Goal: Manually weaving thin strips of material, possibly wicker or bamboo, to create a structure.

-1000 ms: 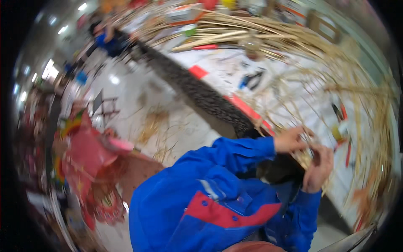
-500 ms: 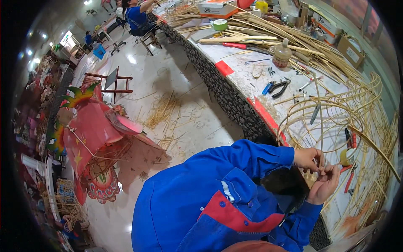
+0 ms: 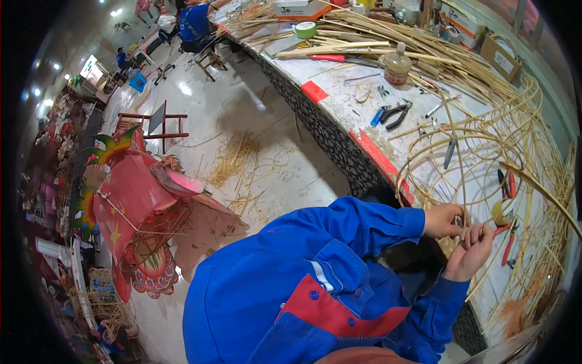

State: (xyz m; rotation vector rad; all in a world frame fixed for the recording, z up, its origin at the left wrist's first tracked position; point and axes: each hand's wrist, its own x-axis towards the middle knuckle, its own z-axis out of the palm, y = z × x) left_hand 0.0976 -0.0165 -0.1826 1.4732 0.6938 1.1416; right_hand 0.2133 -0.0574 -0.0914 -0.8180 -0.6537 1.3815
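A frame of thin bamboo hoops and strips rests on the table at the right, with a long upright strip (image 3: 462,176) running down to my fingers. My left hand (image 3: 444,220) has its thumb and fingers pinched at the lower end of that strip. My right hand (image 3: 470,252) meets it just below, fingers curled and fingertips pressed together at the same spot. The exact point of the grip is hidden by the fingers. Beside the hands lie a yellow tape roll (image 3: 498,212) and a red-handled tool (image 3: 508,246).
Black pliers (image 3: 398,115), a clear bottle (image 3: 397,68) and a green tape roll (image 3: 305,30) lie farther along the table. Bamboo strips (image 3: 388,39) are heaped at its back. A pink figure (image 3: 136,194), a folding chair (image 3: 159,121) and shavings (image 3: 233,161) stand on the floor. Another person (image 3: 195,27) sits beyond.
My view has shifted slightly, so the table moves left and up in it. The fingers of my right hand have curled in more tightly; both hands stay together at the strip.
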